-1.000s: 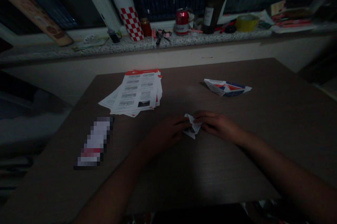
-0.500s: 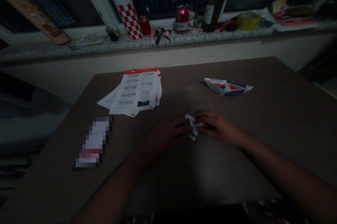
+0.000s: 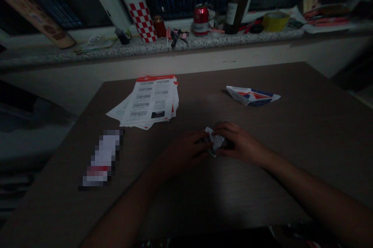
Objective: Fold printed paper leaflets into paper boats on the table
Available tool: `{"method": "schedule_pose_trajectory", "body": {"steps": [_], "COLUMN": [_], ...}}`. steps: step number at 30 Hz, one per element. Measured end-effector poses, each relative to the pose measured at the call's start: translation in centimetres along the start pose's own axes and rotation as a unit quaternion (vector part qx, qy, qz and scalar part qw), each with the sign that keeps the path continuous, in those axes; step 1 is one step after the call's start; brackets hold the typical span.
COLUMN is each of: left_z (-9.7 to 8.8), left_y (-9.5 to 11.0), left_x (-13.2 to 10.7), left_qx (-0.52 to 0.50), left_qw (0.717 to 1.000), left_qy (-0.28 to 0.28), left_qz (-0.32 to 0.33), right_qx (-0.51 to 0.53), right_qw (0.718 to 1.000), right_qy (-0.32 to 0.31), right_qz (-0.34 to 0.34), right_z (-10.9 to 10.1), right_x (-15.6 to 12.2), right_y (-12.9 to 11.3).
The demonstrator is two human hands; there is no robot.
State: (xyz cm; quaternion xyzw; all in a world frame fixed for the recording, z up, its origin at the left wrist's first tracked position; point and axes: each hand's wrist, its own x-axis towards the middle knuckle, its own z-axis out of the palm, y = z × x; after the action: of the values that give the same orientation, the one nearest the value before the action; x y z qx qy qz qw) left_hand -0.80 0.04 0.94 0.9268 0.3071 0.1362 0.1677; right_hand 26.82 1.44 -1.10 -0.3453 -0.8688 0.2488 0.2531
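A small folded piece of printed paper [image 3: 218,143] lies low over the middle of the brown table [image 3: 256,201], between my two hands. My left hand [image 3: 190,147] grips its left side with the fingertips. From the right, my right hand [image 3: 239,141] has its fingers curled onto the paper's upper and lower edges. The fingers cover part of the folds. Beyond my right hand, a folded paper boat [image 3: 252,96] in white, blue and red rests on the table.
Printed sheets [image 3: 151,102] lie in a fanned stack at the back left. A blurred-out phone [image 3: 101,158] is nearer on the left. On the stone windowsill [image 3: 163,49] stand a red-checkered bottle [image 3: 142,22], a red can [image 3: 201,20] and a dark bottle [image 3: 233,11].
My right fingers have shifted slightly on the paper, and its right part now shows as a flatter, broader printed triangle. My left hand is almost where it was.
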Motion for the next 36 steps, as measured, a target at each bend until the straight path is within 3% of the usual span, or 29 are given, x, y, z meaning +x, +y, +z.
{"method": "schedule_pose_trajectory", "body": {"steps": [10, 15, 20, 29, 36], "left_z": [-0.9, -1.0, -0.9, -0.5, -0.2], "left_y": [1.1, 1.1, 1.1, 1.1, 0.9], "left_x": [-0.4, -0.3, -0.3, 0.0, 0.3], "left_qx": [-0.007, 0.011, 0.021, -0.021, -0.04], "left_qw": [0.998, 0.999, 0.999, 1.0, 0.999], "left_qy": [-0.053, -0.032, -0.032, -0.007, 0.005], "left_qz": [-0.017, 0.004, 0.0, -0.021, -0.001], "right_qx": [-0.025, -0.001, -0.055, -0.023, 0.001], "right_qw": [1.0, 1.0, 0.996, 0.997, 0.997], "right_qy": [-0.006, 0.011, 0.057, 0.047, 0.051], "right_qz": [0.009, 0.018, 0.048, 0.063, 0.065], "right_z": [0.0, 0.0, 0.8, 1.2, 1.7], "right_x": [0.0, 0.4, 0.3, 0.4, 0.4], "right_y": [-0.4, -0.4, -0.4, 0.1, -0.7]}}
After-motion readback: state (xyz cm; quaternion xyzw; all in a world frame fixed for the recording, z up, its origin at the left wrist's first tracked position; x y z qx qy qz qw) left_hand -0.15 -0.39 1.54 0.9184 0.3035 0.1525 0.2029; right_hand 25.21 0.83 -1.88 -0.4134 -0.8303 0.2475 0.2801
